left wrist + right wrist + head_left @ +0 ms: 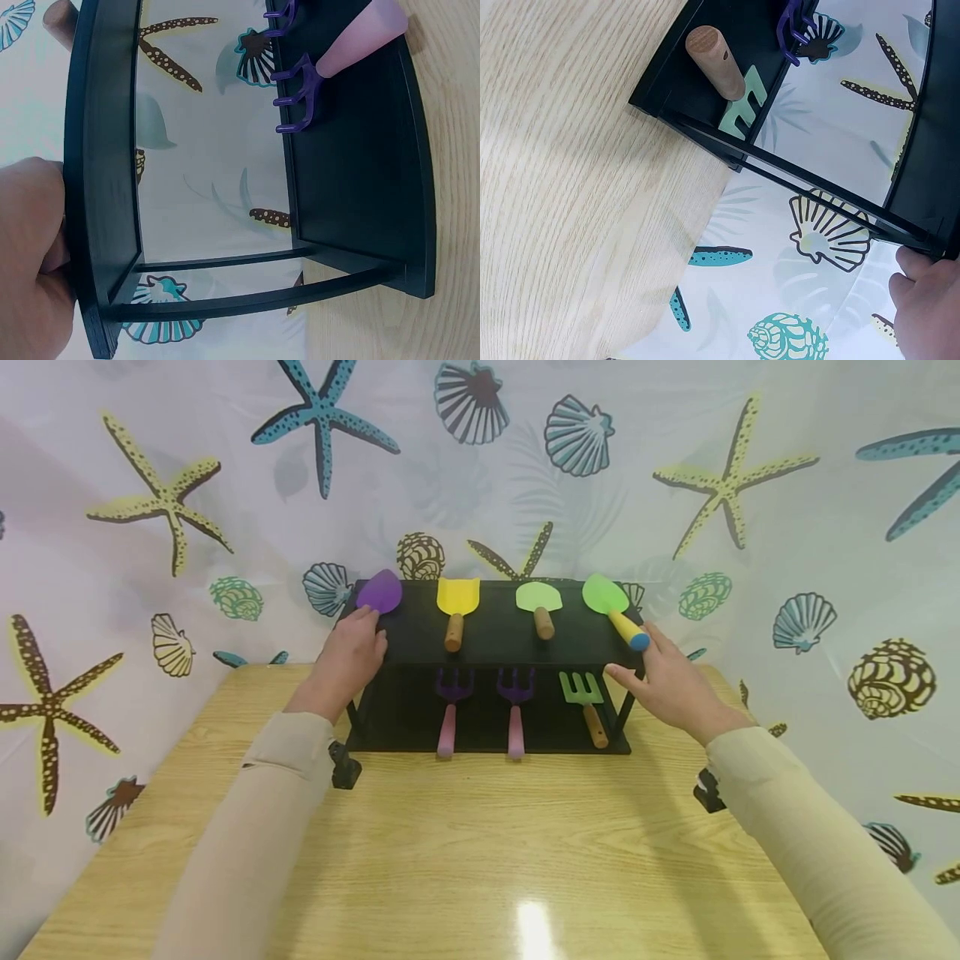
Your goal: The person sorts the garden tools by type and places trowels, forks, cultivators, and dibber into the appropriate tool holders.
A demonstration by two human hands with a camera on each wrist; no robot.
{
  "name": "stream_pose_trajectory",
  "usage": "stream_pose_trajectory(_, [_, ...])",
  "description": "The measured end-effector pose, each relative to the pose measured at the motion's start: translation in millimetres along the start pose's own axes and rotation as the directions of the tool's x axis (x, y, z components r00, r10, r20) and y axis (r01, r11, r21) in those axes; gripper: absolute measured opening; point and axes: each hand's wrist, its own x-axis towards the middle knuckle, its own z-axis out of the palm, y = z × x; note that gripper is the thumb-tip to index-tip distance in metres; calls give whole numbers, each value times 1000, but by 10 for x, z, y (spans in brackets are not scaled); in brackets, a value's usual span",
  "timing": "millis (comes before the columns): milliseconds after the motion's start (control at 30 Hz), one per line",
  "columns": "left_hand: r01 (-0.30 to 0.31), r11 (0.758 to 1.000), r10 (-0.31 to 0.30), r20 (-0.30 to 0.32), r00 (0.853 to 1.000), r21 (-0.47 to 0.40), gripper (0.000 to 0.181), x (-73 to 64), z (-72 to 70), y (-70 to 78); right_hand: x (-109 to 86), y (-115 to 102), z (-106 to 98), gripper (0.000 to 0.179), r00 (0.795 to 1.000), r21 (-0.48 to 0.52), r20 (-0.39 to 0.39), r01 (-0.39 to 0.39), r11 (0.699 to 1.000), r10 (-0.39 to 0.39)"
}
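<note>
A black two-tier rack point(495, 647) stands on the table, garden hand tools on both shelves. At the upper shelf's left end, my left hand point(348, 652) grips a purple trowel point(381, 592) whose handle is hidden beneath the fingers. My right hand point(671, 681) is at the opposite end, thumb spread apart from the fingers. Those fingers lie beside the blue handle end of a green trowel point(603, 595). In the right wrist view, the right hand's fingertips point(913, 262) appear at the rack's upper corner; whether they press on it is unclear.
Between the hands lie a yellow shovel point(458, 597) and a pale green trowel point(538, 597). Below are two purple forks point(447, 731) with pink handles and a green fork point(581, 688). A wooden table point(480, 843) extends in front; a patterned curtain point(480, 485) hangs behind.
</note>
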Motion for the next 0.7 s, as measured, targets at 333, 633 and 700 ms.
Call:
stream_pose_trajectory(333, [4, 1000, -4, -21, 1000, 25, 53, -40, -32, -24, 12, 7, 10, 103, 1000, -1, -5, 15, 1000, -15])
stream_pose_trajectory(633, [8, 1000, -8, 3, 1000, 8, 62, -94, -85, 13, -27, 25, -12, 102, 1000, -3, 5, 5, 1000, -4])
stream_pose_trajectory(700, [10, 1000, -10, 1, 1000, 1, 63, -125, -103, 19, -31, 38, -14, 102, 1000, 0, 6, 1, 1000, -1])
